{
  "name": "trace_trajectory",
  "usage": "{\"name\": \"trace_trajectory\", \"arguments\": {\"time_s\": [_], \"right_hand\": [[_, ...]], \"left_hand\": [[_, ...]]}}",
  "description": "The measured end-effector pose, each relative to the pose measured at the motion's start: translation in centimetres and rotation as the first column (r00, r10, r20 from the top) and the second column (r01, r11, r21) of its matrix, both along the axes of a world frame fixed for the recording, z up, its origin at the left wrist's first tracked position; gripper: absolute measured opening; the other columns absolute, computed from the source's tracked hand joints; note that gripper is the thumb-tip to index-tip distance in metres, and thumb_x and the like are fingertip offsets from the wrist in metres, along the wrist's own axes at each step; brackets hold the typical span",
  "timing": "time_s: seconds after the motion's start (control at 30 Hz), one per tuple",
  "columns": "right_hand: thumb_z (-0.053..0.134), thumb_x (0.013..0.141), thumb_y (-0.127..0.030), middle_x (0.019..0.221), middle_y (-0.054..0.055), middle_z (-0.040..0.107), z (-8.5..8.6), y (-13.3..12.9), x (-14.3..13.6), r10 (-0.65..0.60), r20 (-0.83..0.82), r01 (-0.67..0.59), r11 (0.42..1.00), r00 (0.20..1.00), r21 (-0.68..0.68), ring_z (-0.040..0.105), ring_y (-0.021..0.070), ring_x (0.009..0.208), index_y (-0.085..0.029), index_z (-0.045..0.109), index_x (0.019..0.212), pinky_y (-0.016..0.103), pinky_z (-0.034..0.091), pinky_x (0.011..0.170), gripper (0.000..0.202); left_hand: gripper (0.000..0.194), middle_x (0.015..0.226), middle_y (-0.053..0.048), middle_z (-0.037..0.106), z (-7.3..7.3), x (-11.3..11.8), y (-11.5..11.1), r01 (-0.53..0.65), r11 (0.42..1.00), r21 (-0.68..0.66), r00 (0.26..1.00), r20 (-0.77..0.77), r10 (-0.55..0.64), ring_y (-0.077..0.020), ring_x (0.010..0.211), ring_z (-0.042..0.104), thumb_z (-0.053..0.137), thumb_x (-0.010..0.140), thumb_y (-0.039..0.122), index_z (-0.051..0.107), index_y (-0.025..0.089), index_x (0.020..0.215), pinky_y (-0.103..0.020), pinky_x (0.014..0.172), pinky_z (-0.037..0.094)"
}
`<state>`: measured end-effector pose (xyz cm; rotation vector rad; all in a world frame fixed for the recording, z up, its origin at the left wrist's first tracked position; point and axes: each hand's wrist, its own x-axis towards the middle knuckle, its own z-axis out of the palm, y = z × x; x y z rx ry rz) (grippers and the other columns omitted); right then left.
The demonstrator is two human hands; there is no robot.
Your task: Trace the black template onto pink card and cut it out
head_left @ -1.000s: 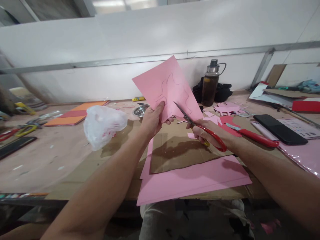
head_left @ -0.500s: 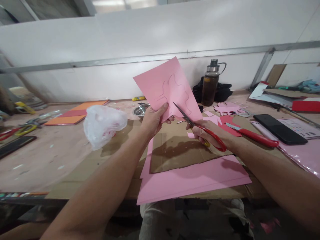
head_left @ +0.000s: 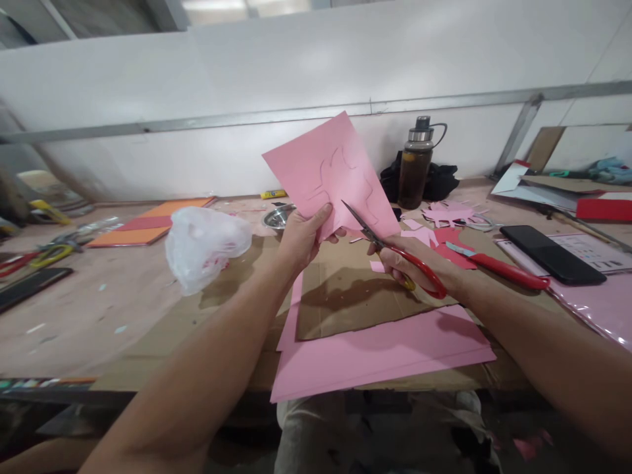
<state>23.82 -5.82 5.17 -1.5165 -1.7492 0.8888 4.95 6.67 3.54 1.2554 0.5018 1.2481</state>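
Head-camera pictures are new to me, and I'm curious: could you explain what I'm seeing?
There is no machine here, just a person's bare hands. Every picture comes from one camera on the person's head, looking forward and down. The left hand holds a pink sheet with a drawn outline; the right hand holds scissors. On the table lie cardboard, more pink sheets, a plastic bag and a black phone. A bottle stands behind.

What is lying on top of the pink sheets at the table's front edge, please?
A brown cardboard piece lies on the pink sheets, leaving their near part bare; what it covers cannot be seen.
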Motion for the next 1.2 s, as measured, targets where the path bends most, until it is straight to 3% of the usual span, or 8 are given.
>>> {"name": "trace_trajectory", "arguments": {"time_s": [0.2,0.4,0.8,1.2], "right_hand": [[0.045,0.094,-0.045,0.066,-0.002,0.049,0.9,-0.8,0.1,0.063,0.033,-0.063,0.998,0.997,0.018,0.046,0.0116,0.058,-0.020,0.043,0.075,0.026,0.036,0.055,0.031],[0.040,0.095,-0.063,0.072,0.000,0.051,0.8,-1.1,0.4,0.116,-0.018,-0.116,0.993,0.993,0.032,0.046,0.0127,0.062,-0.021,0.044,0.083,0.027,0.037,0.054,0.044],[0.040,0.095,-0.064,0.082,0.000,0.050,-0.6,-0.3,1.5,0.195,-0.124,-0.193,0.981,0.973,0.030,0.049,0.0133,0.067,-0.022,0.051,0.097,0.028,0.042,0.059,0.044],[0.043,0.092,-0.069,0.075,0.000,0.053,-0.3,-0.4,1.5,0.197,-0.077,-0.193,0.980,0.977,0.058,0.051,0.0134,0.063,-0.020,0.057,0.102,0.028,0.043,0.058,0.052]], "left_hand": [[0.033,0.075,-0.003,0.072,-0.1,0.1,0.2,-0.039,0.999,-0.020,0.999,-0.001,0.039,-0.0123,0.047,0.064,0.083,0.071,0.034,0.069,0.015,0.094,-0.021,0.040,0.052],[0.032,0.066,-0.001,0.069,-0.1,0.4,0.0,-0.085,0.996,-0.018,0.996,-0.004,0.085,-0.0146,0.048,0.065,0.083,0.071,0.034,0.070,0.015,0.092,-0.022,0.041,0.054],[0.027,0.073,-0.003,0.072,0.5,0.4,-0.4,-0.115,0.993,-0.032,0.993,-0.025,0.114,-0.0132,0.048,0.065,0.080,0.072,0.030,0.069,0.016,0.093,-0.021,0.040,0.051],[0.028,0.060,-0.003,0.069,0.7,0.4,-1.1,-0.140,0.984,0.108,0.987,-0.060,0.147,-0.0161,0.049,0.067,0.080,0.072,0.037,0.069,0.014,0.082,-0.023,0.044,0.056]]}}
